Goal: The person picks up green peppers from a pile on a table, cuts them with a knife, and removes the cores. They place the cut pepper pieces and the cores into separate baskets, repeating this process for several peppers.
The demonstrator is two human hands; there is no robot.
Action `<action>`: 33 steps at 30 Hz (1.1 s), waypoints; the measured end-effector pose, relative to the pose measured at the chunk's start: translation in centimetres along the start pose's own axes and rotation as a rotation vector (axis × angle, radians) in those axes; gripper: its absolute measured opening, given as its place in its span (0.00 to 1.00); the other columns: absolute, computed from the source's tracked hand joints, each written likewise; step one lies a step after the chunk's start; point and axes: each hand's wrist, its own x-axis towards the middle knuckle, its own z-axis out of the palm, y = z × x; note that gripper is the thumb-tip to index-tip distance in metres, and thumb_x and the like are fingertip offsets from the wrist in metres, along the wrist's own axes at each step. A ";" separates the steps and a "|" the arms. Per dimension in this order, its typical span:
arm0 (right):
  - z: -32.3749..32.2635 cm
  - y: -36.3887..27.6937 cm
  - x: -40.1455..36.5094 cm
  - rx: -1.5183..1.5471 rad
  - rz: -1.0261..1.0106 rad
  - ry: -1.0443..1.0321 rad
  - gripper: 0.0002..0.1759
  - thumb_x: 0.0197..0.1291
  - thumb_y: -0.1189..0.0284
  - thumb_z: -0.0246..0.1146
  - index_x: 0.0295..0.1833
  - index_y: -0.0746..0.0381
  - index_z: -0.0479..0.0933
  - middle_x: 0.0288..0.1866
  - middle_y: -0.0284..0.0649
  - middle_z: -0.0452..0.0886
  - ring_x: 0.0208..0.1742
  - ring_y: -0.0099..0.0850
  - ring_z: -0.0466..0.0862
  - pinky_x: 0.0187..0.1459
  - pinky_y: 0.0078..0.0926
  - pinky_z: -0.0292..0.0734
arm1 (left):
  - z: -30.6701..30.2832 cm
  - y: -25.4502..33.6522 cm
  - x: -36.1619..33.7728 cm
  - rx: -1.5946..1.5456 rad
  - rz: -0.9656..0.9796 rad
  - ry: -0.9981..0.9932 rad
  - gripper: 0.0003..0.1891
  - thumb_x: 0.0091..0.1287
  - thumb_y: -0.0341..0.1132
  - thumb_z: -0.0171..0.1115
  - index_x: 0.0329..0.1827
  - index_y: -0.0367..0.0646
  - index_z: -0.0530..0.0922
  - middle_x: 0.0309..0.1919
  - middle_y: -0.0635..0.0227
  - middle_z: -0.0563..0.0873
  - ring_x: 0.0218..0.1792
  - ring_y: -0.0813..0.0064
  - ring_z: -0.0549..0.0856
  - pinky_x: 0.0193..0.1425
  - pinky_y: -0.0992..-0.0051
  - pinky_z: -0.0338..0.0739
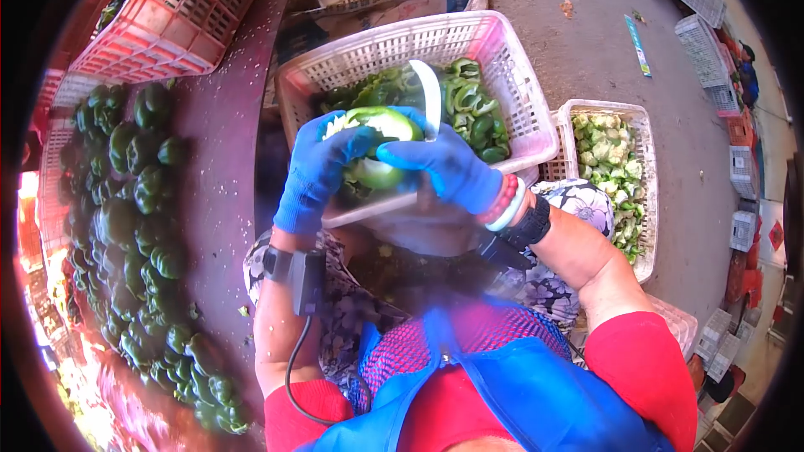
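Both of my hands, in blue gloves, are raised over a crate of cut peppers. My left hand (318, 169) is closed around a green bell pepper (383, 123), which is cut open and shows its pale inside and seeds. My right hand (452, 169) grips a knife, its pale curved blade (430, 94) pointing up and away from me. The right thumb also presses against the pepper. Under my hands, cut green pepper pieces (477, 109) lie in a pinkish-white plastic crate (519, 75). The knife's handle is hidden in my right glove.
Whole green peppers (138, 226) are heaped on the left beside a dark red surface (213, 159). A red crate (180, 21) stands at the upper left. To the right, a smaller white crate (649, 167) holds pale green trimmings (607, 151). More crates (712, 59) line the far right.
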 end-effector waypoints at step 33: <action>-19.0 -7.6 7.1 0.349 0.118 0.110 0.26 0.71 0.79 0.59 0.71 0.76 0.65 0.48 0.40 0.80 0.37 0.21 0.76 0.41 0.18 0.77 | -7.2 -4.5 -45.0 0.311 -0.676 0.845 0.23 0.60 0.48 0.76 0.44 0.40 0.76 0.34 0.70 0.83 0.33 0.83 0.79 0.39 0.74 0.78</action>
